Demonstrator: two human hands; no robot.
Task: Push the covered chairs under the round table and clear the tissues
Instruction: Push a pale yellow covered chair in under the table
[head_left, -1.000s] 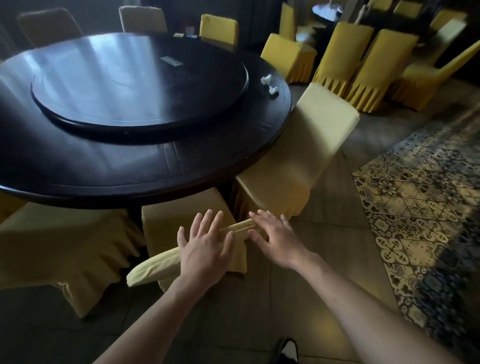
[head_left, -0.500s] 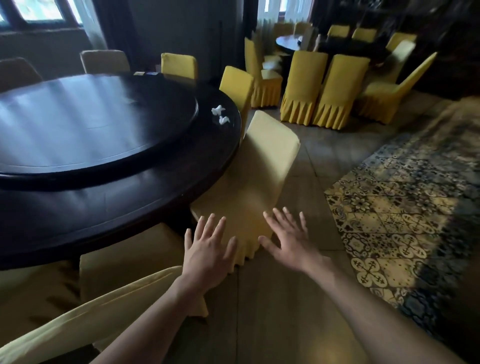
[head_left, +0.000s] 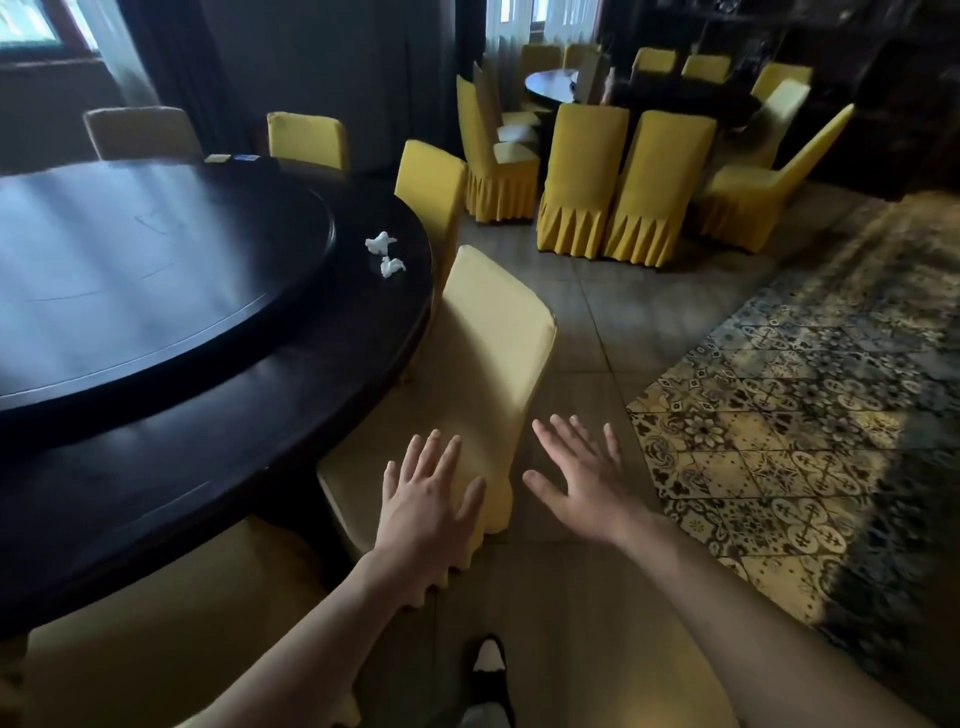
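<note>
The dark round table (head_left: 218, 467) fills the left, with a raised turntable on top. Two crumpled white tissues (head_left: 385, 254) lie near its right edge. A pale yellow covered chair (head_left: 493, 332) stands at the table's right side, its back towards me. My left hand (head_left: 423, 506) hovers with spread fingers over the chair's lower skirt. My right hand (head_left: 582, 478) is open over the floor just right of that chair. Neither hand holds anything. Another covered chair (head_left: 171, 613) sits under the table's near edge, by my left forearm.
More yellow covered chairs (head_left: 431, 182) ring the table's far side. A second table with several yellow chairs (head_left: 623, 182) stands at the back right. A patterned carpet (head_left: 805, 415) covers the floor on the right. My shoe (head_left: 488, 670) shows below.
My hands have left the near chair's back, and that chair now sits under the table. The view has swung right and both open hands have come up to the following chair.
</note>
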